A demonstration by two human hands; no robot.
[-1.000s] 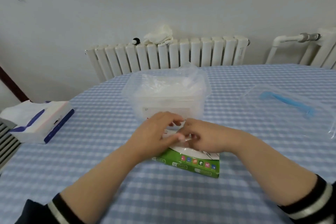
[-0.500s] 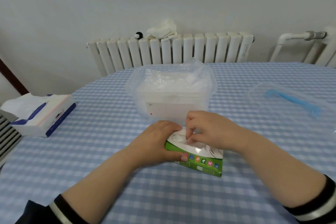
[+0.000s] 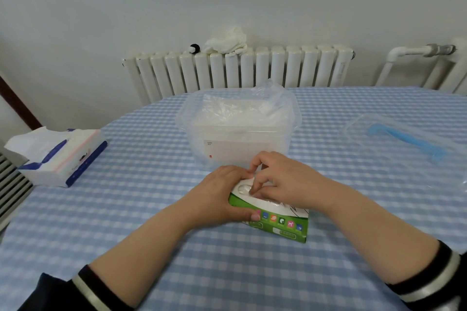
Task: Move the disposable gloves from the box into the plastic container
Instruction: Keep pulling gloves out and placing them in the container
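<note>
A green and white glove box (image 3: 283,225) lies on the checked tablecloth in front of me. My left hand (image 3: 222,197) grips its left end, thumb on the front face. My right hand (image 3: 285,179) sits on the box top, fingertips curled down into the slot and pinching thin clear glove film there. Just behind stands the clear plastic container (image 3: 240,134), open, with crumpled transparent gloves (image 3: 237,111) heaped inside and one sticking up at its right rear corner.
The container's clear lid with a blue handle (image 3: 404,139) lies to the right. A tissue pack (image 3: 60,156) sits at the table's left edge. A white radiator (image 3: 237,68) with a cloth on it lines the wall behind the table.
My left hand has shifted from the box top to gripping its left end. My right hand's fingers have dug into the slot. The view has tilted slightly.
</note>
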